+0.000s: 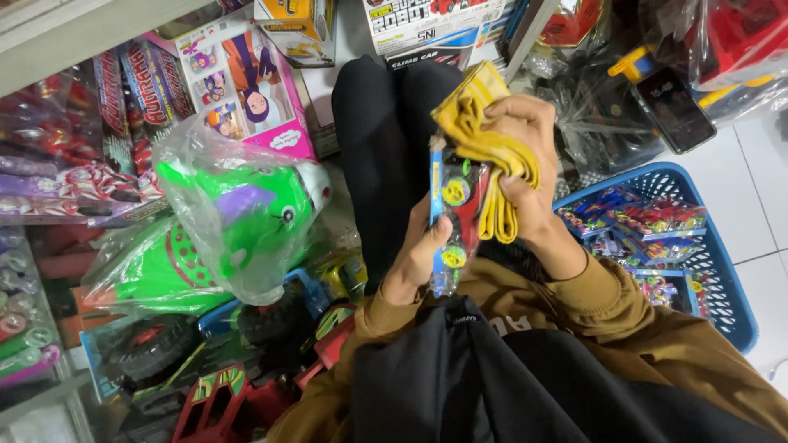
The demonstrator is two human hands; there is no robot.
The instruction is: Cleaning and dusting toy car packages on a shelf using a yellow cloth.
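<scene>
Green plastic toy [222, 238] in a clear bag, biggest, sits left over toy trucks [197, 361]. Blue basket [722, 271] at right, full of small packaged toys, on the white floor by its near edge. Phone [675, 109] lies above the basket. Right hand [529, 156] clamped on a yellow cloth [480, 123], pressed to a carded toy pack [455, 217]. Left hand [419, 258] grips the pack's lower edge, fingers closed.

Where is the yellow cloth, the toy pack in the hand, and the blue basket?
yellow cloth [480, 123], head view, on its folded upper part.
toy pack [453, 213], head view, on the middle of its clear front.
blue basket [726, 271], head view, on its right mesh wall.
</scene>
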